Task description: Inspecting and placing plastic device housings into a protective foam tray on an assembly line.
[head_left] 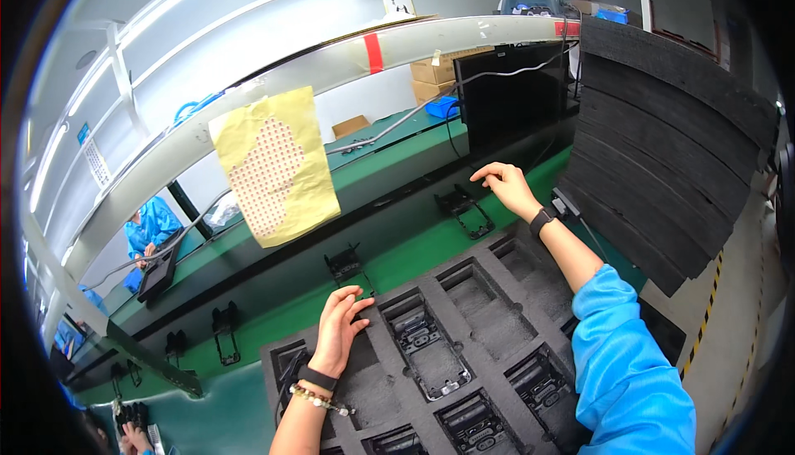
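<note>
A dark grey foam tray (377, 385) with rectangular pockets lies before me, several of them holding black device frames (426, 343). My left hand (338, 327) is over the tray's far left part, fingers apart and slightly bent, with nothing visible in them. Just beyond its fingertips, a black frame (346, 264) stands on the green bench. Farther out and to the right is my right hand (507, 187), its fingers bent and drawn together. Whatever they may hold is too small to see. Close by it, another black frame (468, 211) rests on the bench.
A yellow sheet (277, 165) with small reddish stickers hangs from the white rail (315, 59). Tall stacked black foam trays (662, 149) stand at right, beside a dark monitor (517, 91). More frames (225, 332) line the bench to the left. People in blue (153, 225) work at far left.
</note>
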The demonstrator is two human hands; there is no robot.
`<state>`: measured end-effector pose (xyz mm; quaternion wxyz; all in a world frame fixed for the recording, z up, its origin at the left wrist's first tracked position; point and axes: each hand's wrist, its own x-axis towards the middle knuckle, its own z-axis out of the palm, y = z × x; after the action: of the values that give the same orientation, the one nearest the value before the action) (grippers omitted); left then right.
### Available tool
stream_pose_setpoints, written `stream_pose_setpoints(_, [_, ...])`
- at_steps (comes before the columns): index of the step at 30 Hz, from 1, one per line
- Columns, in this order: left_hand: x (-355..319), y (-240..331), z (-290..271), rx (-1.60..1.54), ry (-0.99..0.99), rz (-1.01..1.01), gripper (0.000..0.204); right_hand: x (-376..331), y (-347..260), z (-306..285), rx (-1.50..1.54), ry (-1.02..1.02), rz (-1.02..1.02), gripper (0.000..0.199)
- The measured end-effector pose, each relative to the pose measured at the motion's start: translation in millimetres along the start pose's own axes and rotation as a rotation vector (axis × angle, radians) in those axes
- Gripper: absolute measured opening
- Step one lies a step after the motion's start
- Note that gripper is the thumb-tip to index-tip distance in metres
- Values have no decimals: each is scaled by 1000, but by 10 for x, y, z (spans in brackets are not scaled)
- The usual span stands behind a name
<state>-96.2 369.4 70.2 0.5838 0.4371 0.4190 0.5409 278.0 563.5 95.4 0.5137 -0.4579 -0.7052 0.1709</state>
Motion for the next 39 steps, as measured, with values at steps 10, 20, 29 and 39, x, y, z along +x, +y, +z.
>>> stream_pose_setpoints(10, [43,-15,-84,36,-44,25,23,-1603,-1506,-619,-649,-651,-518,20])
stream_pose_setpoints(20, [-191,-40,-140,513,9,175,22,-2934,-1546,-1442,-682,-499,-81,57])
stream_pose_setpoints(29, [-2204,435,94,1874,-156,92,71,-3208,-1477,-1761,-709,-478,63,71])
stream_pose_setpoints(39, [-3090,270,25,1948,-57,-125,87,-2971,-1422,-1554,-991,-421,-223,54])
